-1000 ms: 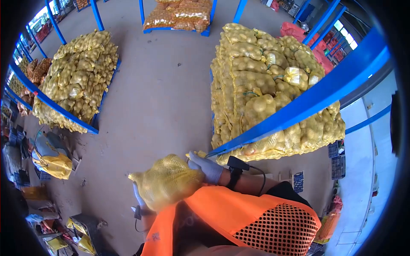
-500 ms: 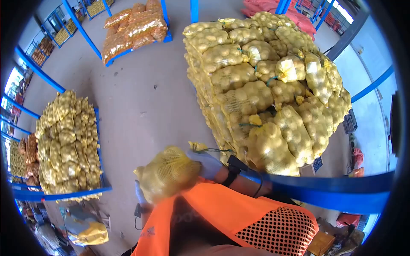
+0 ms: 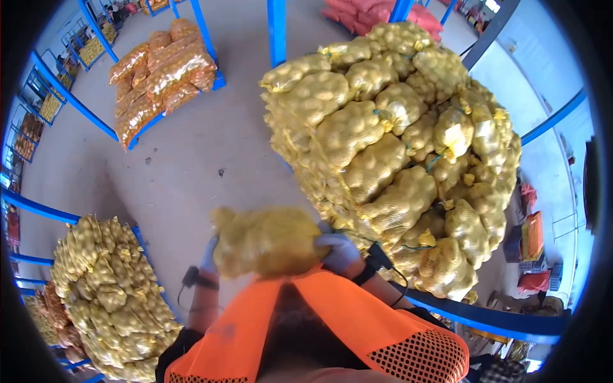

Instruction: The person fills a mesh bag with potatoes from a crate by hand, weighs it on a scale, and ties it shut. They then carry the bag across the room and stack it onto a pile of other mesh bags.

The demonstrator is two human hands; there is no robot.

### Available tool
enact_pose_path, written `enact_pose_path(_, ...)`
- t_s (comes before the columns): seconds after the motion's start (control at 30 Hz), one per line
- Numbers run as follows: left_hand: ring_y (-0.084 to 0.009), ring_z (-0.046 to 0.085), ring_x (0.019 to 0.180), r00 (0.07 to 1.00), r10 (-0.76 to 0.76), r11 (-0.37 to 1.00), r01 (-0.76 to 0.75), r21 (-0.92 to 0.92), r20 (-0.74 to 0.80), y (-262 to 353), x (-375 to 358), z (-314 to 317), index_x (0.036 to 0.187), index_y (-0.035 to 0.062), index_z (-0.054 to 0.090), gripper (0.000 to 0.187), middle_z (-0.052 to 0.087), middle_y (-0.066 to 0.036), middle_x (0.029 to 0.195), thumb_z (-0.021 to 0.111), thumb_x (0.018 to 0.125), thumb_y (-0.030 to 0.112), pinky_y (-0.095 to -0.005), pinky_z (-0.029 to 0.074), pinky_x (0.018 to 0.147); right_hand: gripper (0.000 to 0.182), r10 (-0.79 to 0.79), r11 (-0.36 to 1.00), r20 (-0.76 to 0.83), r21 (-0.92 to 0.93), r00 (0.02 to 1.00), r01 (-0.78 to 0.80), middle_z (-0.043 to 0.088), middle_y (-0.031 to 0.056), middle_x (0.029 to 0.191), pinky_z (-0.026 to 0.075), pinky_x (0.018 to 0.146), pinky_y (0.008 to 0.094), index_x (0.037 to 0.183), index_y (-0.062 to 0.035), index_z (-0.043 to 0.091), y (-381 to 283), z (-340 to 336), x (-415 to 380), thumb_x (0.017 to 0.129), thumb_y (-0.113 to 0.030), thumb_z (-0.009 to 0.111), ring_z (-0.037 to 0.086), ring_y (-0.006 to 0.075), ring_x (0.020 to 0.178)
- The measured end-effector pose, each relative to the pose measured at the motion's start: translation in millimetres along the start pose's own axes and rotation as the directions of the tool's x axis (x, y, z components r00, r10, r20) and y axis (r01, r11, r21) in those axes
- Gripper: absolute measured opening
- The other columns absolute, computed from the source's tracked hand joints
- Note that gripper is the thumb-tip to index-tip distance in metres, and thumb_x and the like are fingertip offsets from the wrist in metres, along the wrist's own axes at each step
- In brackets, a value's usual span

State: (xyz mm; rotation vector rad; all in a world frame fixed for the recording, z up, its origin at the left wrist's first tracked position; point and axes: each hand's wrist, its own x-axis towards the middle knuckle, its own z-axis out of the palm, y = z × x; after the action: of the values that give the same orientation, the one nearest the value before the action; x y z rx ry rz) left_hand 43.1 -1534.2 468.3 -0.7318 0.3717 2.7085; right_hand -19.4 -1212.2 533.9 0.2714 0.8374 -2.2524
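Observation:
A yellow mesh sack of potatoes, blurred by motion, lies lengthwise across the front of my orange vest. My left hand, in a pale glove, is closed on its left end. On the opposite end, my gloved right hand grips the sack near the edge of the large stack. That stack of similar yellow sacks rises just beyond my right hand, with green ties and white labels on some sacks. Parts of the fingers of both hands are hidden behind the sack.
A second pile of yellow sacks stands at the lower left. Farther back, orange-brown sacks rest on a blue pallet. Blue posts rise around the stacks, and a blue rail runs close by my right arm. Pink sacks lie behind.
The sack has turned from a slanted pose to a level one and shifted slightly right. More of my left hand and forearm shows. The whole view has swung, so the stacks appear shifted.

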Motion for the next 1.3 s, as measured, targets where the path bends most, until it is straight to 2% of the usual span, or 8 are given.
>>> enact_pose_path(0.17, -0.0285, 0.047, 0.123, 0.968, 0.090, 0.866, -0.192, 0.462, 0.235, 86, 108, 95, 0.144, 0.0069, 0.028, 0.068, 0.044, -0.014, 0.137, 0.061, 0.087, 0.025, -0.0409, 0.042, 0.101, 0.054, -0.367, 0.533, 0.163, -0.770, 0.916, 0.350, 0.051, 0.0137, 0.127, 0.044, 0.097, 0.0393, 0.130, -0.0035, 0.041, -44, -49, 85, 0.081, -0.015, 0.060, 0.053, 0.0293, 0.113)
enact_pose_path(0.33, -0.0272, 0.044, 0.127, 0.890, -0.014, 0.632, -0.345, 0.694, 0.455, 159, 215, 260, 0.144, 0.0007, 0.024, 0.082, 0.040, -0.015, 0.141, 0.068, 0.080, 0.027, -0.0387, 0.040, 0.104, 0.060, -0.396, 0.914, 0.005, 0.101, 0.918, 0.394, 0.052, 0.0118, 0.126, 0.043, 0.098, 0.0417, 0.132, -0.0046, 0.041, -161, 25, 150, 0.083, -0.028, 0.066, 0.052, 0.0263, 0.114)
enact_pose_path(0.47, -0.0246, 0.045, 0.125, 0.719, -0.046, 0.508, -0.581, 0.636, 0.694, 192, 258, 397, 0.138, -0.0013, 0.036, 0.067, 0.045, -0.014, 0.137, 0.060, 0.087, 0.036, -0.0383, 0.036, 0.107, 0.047, -0.794, 0.404, 0.101, -0.650, 0.600, 0.644, 0.056, 0.0096, 0.122, 0.043, 0.098, 0.0426, 0.124, -0.0037, 0.050, -256, 53, 191, 0.089, -0.033, 0.060, 0.055, 0.0258, 0.112)
enact_pose_path(0.5, -0.0244, 0.048, 0.123, 0.710, -0.043, 0.498, -0.594, 0.631, 0.703, 203, 269, 418, 0.137, -0.0010, 0.038, 0.062, 0.048, -0.015, 0.135, 0.058, 0.090, 0.033, -0.0379, 0.039, 0.104, 0.043, -0.683, 0.730, 0.064, 0.098, 0.728, 0.676, 0.058, 0.0107, 0.121, 0.043, 0.097, 0.0430, 0.124, -0.0039, 0.050, -279, 69, 195, 0.093, -0.033, 0.055, 0.056, 0.0258, 0.110)
enact_pose_path(0.67, -0.0219, 0.057, 0.112, 0.837, -0.045, 0.610, -0.409, 0.678, 0.545, 257, 338, 458, 0.133, 0.0000, 0.044, 0.051, 0.055, -0.014, 0.126, 0.056, 0.092, 0.028, -0.0345, 0.048, 0.093, 0.039, -0.669, 0.737, -0.021, 0.117, 0.743, 0.666, 0.058, 0.0127, 0.122, 0.045, 0.098, 0.0440, 0.126, -0.0056, 0.051, -325, 81, 233, 0.095, -0.030, 0.050, 0.057, 0.0266, 0.111)
enact_pose_path(0.83, -0.0160, 0.059, 0.098, 0.596, 0.436, -0.611, -0.355, 0.708, 0.675, 253, 474, 362, 0.121, -0.0009, 0.055, 0.042, 0.061, -0.011, 0.110, 0.061, 0.091, 0.028, -0.0300, 0.050, 0.083, 0.038, -0.680, 0.732, -0.604, -0.528, 0.415, 0.431, 0.058, 0.0074, 0.105, 0.049, 0.081, 0.0282, 0.117, -0.0022, 0.051, -270, -35, 349, 0.085, -0.014, 0.068, 0.059, 0.0141, 0.087)
enact_pose_path(1.0, -0.0185, 0.060, 0.099, 0.820, 0.483, 0.287, -0.481, 0.828, 0.308, 229, 529, 270, 0.110, 0.0031, 0.062, 0.039, 0.065, -0.013, 0.102, 0.060, 0.090, 0.036, -0.0314, 0.046, 0.085, 0.059, -0.883, 0.467, -0.467, -0.865, 0.043, 0.183, 0.052, 0.0140, 0.115, 0.044, 0.091, 0.0321, 0.129, 0.0017, 0.039, -258, -22, 376, 0.082, -0.014, 0.071, 0.051, 0.0209, 0.107)
enact_pose_path(1.3, -0.0149, 0.057, 0.096, 0.943, 0.182, 0.437, -0.333, 0.836, 0.280, 251, 527, 313, 0.124, 0.0033, 0.049, 0.048, 0.060, -0.008, 0.109, 0.063, 0.089, 0.032, -0.0278, 0.046, 0.084, 0.041, -0.873, 0.412, -0.416, -0.908, 0.254, -0.070, 0.060, 0.0114, 0.098, 0.044, 0.088, 0.0304, 0.113, -0.0016, 0.061, -290, 6, 403, 0.083, -0.029, 0.070, 0.055, 0.0200, 0.096)
